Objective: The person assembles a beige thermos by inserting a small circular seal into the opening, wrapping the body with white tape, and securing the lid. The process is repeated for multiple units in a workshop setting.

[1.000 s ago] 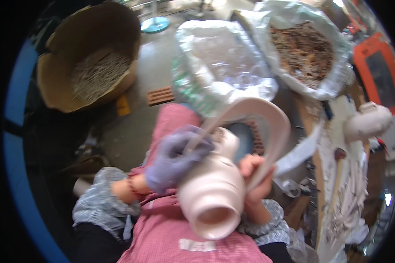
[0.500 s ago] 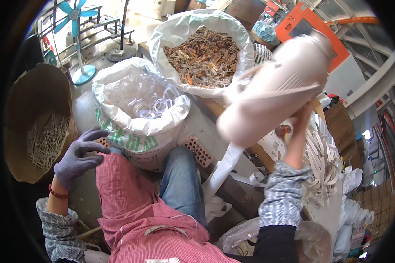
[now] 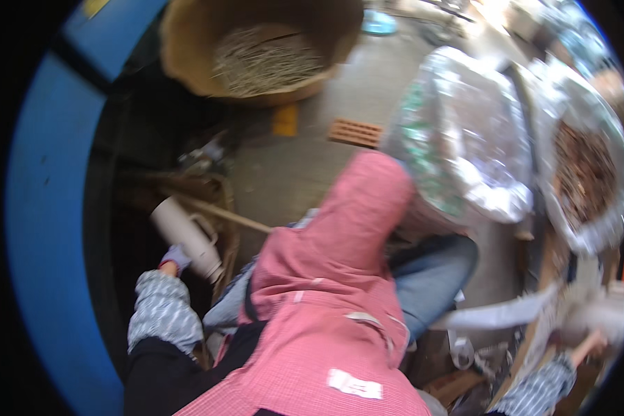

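Note:
At the left, my gloved left hand (image 3: 177, 257) is closed on a beige plastic jug (image 3: 188, 236) with a loop handle, tilted beside the rim of a dark container (image 3: 225, 267). Only part of the glove shows; the jug covers some of the fingers. Far to the right, my bare right hand (image 3: 591, 344) is at a pale beige jug-like piece (image 3: 600, 312) above the bench and seems to grip it. Motion blur and the edge of the picture hide its details.
A brown carton (image 3: 187, 69) of thin pale sticks stands ahead. At the right are a white sack (image 3: 423, 145) of clear rings and another sack (image 3: 600, 232) of brown scraps. A perforated brick (image 3: 356, 132) lies on the floor. A blue panel (image 3: 45, 208) borders the left.
The view has swung left. My left hand, empty before, now holds a beige jug low at the left. My right hand, which held a large beige jug up, is now lower at the far right.

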{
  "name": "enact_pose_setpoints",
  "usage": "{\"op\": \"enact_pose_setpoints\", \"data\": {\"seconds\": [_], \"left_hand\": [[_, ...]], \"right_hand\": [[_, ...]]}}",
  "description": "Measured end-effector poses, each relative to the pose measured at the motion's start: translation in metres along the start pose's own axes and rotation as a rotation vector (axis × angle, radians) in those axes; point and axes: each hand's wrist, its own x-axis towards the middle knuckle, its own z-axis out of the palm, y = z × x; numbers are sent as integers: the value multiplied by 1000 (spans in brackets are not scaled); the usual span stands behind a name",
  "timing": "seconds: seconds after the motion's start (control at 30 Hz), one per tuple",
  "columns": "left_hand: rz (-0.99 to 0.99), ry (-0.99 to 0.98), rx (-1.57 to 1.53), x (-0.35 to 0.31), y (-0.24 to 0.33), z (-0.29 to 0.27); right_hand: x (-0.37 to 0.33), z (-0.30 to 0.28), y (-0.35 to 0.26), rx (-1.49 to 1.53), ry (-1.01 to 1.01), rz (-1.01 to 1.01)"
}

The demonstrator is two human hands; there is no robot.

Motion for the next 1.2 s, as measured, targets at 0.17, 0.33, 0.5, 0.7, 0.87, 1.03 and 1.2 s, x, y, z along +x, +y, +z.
{"op": "enact_pose_setpoints", "data": {"seconds": [0.17, 0.33, 0.5, 0.7, 0.87, 1.03, 1.2], "left_hand": [[-37, 5, -62, -17, 9, -12], [-41, 227, 219, 79, -25, 4], [-155, 555, -357, 150, -115, -21], [-311, 364, -870, 113, -143, -1], [49, 486, -346, -36, 12, -133], [985, 980, -343, -211, 170, -284], [1611, 1012, -130, -268, 252, -297]], "right_hand": [[-66, 16, -153, 498, -109, -222], [-155, -41, -374, 579, -521, -502], [-161, -34, -374, 775, -797, -98], [-190, -67, -449, 926, -1007, -39], [-243, -111, -539, 1072, -1411, -87], [-312, -114, -616, 1405, -1864, -112], [-269, -114, -635, 2320, -1796, 808]]}}
